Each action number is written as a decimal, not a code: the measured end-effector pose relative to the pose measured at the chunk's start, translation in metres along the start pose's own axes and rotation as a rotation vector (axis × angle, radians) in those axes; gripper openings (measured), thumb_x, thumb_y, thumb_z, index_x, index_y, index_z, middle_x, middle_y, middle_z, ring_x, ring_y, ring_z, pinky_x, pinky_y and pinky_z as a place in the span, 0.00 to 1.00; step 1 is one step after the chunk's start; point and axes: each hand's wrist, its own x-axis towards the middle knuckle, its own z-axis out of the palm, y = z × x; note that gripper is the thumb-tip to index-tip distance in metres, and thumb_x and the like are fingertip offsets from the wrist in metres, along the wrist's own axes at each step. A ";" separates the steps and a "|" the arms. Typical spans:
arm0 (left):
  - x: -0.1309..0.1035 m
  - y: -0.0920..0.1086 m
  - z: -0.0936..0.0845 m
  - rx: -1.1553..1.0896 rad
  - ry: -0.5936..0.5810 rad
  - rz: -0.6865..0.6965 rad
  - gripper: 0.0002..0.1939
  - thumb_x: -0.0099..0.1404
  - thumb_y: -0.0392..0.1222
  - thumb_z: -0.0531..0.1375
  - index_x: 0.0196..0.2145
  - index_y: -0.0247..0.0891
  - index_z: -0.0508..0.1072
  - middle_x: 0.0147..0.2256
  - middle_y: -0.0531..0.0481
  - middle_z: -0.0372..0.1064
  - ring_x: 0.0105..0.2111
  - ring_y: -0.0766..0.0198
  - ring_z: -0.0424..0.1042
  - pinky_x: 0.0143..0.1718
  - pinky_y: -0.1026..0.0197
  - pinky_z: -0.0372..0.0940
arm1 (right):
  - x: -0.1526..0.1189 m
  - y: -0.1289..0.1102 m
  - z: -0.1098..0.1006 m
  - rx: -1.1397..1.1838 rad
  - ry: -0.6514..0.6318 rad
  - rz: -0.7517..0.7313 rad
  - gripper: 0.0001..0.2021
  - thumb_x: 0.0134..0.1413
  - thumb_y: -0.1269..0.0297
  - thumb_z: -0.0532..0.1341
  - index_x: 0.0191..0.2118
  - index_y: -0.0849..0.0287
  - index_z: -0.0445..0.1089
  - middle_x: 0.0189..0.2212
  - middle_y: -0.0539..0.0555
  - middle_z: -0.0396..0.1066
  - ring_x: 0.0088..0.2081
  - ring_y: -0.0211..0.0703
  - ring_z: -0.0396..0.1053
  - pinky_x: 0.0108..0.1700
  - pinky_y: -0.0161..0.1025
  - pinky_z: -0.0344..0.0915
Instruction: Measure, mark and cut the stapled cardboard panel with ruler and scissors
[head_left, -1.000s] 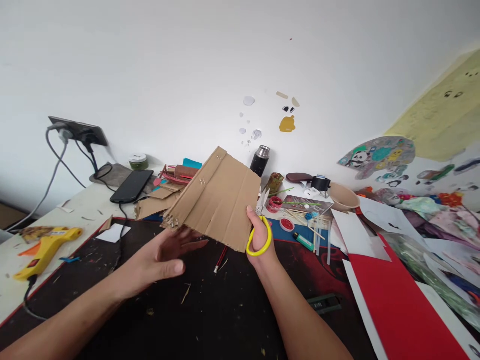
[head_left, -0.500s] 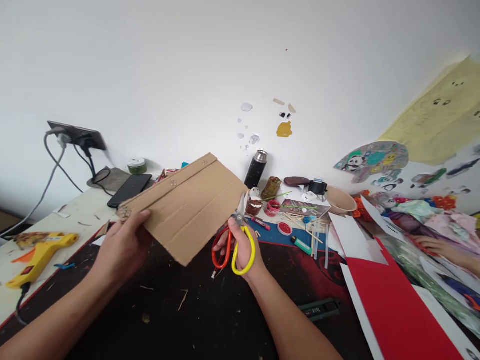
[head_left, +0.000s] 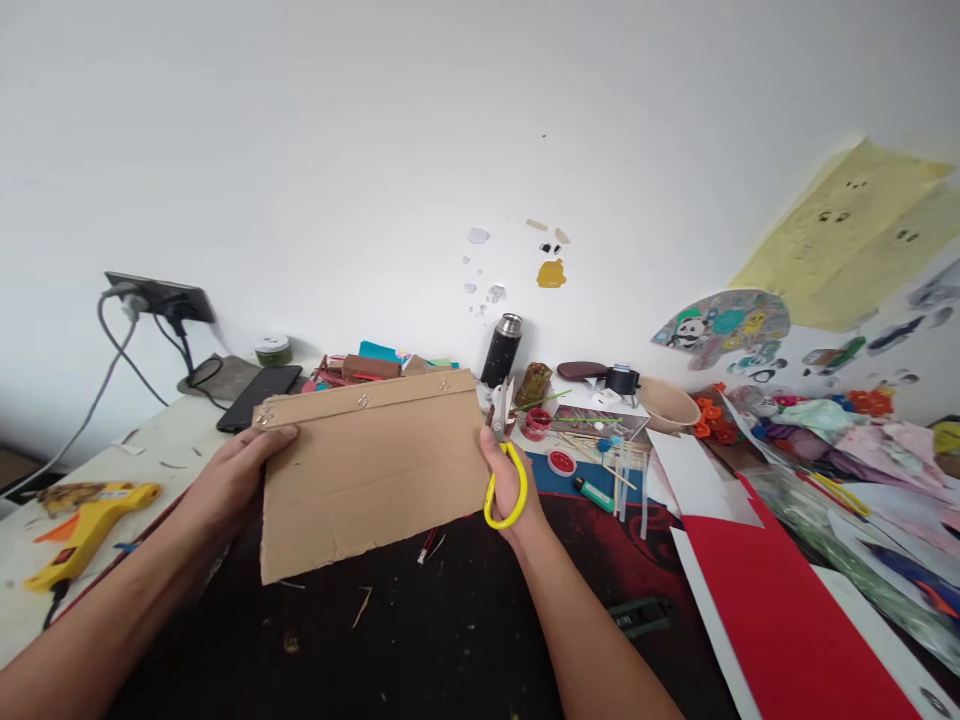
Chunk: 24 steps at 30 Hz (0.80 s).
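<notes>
A brown cardboard sheet (head_left: 375, 475) is held up over the dark mat, its folded top strip marked with several small shiny spots. My left hand (head_left: 236, 470) pinches its upper left corner, thumb on the front face. At the right edge of the sheet, my right hand (head_left: 512, 490) is closed around scissors (head_left: 508, 498) with a yellow handle loop in front. Their metal blades point up, beside the sheet's upper right corner. The other handle loop is hidden behind the cardboard.
A yellow glue gun (head_left: 94, 535) and a black phone (head_left: 259, 397) lie at left. Behind stand a black thermos (head_left: 502, 350) and a red paint jar (head_left: 536, 424). A green cutter (head_left: 640, 616) and red paper (head_left: 795, 610) are at right.
The cardboard has turned to a more level tilt, its face now toward me, and its right side has come down. The red scissor loop has gone out of sight. A person's hand at far right has left view.
</notes>
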 end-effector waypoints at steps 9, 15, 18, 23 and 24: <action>-0.002 0.004 -0.001 -0.083 -0.087 -0.063 0.29 0.40 0.58 0.85 0.28 0.36 0.81 0.24 0.43 0.82 0.26 0.50 0.83 0.29 0.57 0.76 | 0.000 -0.004 -0.005 0.077 -0.072 0.226 0.28 0.44 0.41 0.83 0.45 0.56 0.83 0.38 0.60 0.88 0.51 0.72 0.85 0.53 0.63 0.82; -0.002 -0.002 -0.002 -0.143 -0.126 -0.052 0.25 0.48 0.57 0.84 0.30 0.36 0.84 0.29 0.43 0.85 0.29 0.51 0.84 0.32 0.58 0.77 | 0.000 -0.001 -0.005 0.093 -0.107 0.270 0.28 0.43 0.39 0.82 0.43 0.55 0.83 0.39 0.60 0.88 0.54 0.75 0.84 0.54 0.66 0.82; -0.002 -0.003 -0.001 -0.160 -0.131 -0.052 0.25 0.48 0.56 0.84 0.33 0.35 0.85 0.29 0.43 0.86 0.28 0.52 0.84 0.32 0.58 0.77 | 0.001 0.001 -0.006 0.094 -0.114 0.274 0.28 0.45 0.39 0.81 0.45 0.55 0.83 0.41 0.61 0.88 0.55 0.75 0.84 0.54 0.67 0.82; -0.004 -0.001 0.002 -0.179 -0.144 -0.058 0.24 0.46 0.54 0.85 0.31 0.35 0.84 0.29 0.43 0.86 0.26 0.54 0.83 0.31 0.58 0.77 | 0.001 0.000 -0.007 0.100 -0.109 0.287 0.28 0.44 0.40 0.81 0.45 0.56 0.82 0.42 0.62 0.88 0.55 0.74 0.84 0.54 0.65 0.83; -0.004 -0.001 0.003 -0.181 -0.148 -0.059 0.24 0.46 0.54 0.85 0.31 0.35 0.84 0.29 0.43 0.85 0.26 0.54 0.83 0.31 0.59 0.77 | 0.001 0.000 -0.007 0.104 -0.109 0.289 0.28 0.44 0.41 0.82 0.44 0.55 0.82 0.43 0.62 0.88 0.55 0.74 0.84 0.54 0.65 0.82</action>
